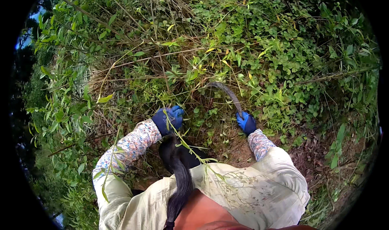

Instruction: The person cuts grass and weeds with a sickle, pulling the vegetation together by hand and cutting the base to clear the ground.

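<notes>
My right hand (246, 123), in a blue glove, is closed round the handle of a sickle (229, 93). The sickle's curved dark blade reaches up and bends left, its tip among low weeds. To the left, my other gloved hand, the left hand (168, 119), has its fingers curled together close to the ground plants. What lies inside those fingers is hidden. A long leafy stem (186, 144) crosses in front of the left hand and runs down over my shirt; whether the hand grips it cannot be told.
Dense green ground cover (279, 63) spreads over the slope ahead and to the right. Dry brown stalks (142, 61) lie across the growth ahead. Taller leafy shrubs (60, 84) crowd the left. Bare brown soil (233, 149) shows just in front of my body.
</notes>
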`<state>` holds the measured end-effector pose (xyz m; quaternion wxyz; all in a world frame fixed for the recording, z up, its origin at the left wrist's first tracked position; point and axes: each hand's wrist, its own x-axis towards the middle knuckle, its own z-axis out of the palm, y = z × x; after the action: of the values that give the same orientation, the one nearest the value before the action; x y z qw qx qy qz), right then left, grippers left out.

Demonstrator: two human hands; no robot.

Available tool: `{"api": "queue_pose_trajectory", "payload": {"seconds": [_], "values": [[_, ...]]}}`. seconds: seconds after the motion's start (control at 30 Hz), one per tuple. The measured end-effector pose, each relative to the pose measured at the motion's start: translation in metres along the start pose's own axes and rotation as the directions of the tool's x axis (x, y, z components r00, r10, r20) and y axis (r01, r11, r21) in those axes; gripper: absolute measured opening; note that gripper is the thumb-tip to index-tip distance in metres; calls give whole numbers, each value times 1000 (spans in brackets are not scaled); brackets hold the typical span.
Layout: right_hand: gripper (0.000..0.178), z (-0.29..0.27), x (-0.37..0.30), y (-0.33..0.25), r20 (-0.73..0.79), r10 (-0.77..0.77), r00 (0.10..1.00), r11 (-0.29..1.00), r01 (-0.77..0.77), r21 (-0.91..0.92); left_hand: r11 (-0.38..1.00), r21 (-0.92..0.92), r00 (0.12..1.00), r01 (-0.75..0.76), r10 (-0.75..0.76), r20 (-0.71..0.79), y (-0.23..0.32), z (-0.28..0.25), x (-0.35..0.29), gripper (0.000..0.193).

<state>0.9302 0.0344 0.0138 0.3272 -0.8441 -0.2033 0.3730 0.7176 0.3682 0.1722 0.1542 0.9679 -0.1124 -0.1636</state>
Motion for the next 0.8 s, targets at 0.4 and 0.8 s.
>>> {"api": "queue_pose_trajectory", "payload": {"seconds": [0.4,0.8], "values": [[22,-18,7,-17,82,130,988,922,-151,357,678,484,791,553,-610,-49,-183,-70,-57,49],[32,23,10,6,-309,265,914,935,-164,316,860,180,855,-477,502,-132,-74,-24,144,77]]}}
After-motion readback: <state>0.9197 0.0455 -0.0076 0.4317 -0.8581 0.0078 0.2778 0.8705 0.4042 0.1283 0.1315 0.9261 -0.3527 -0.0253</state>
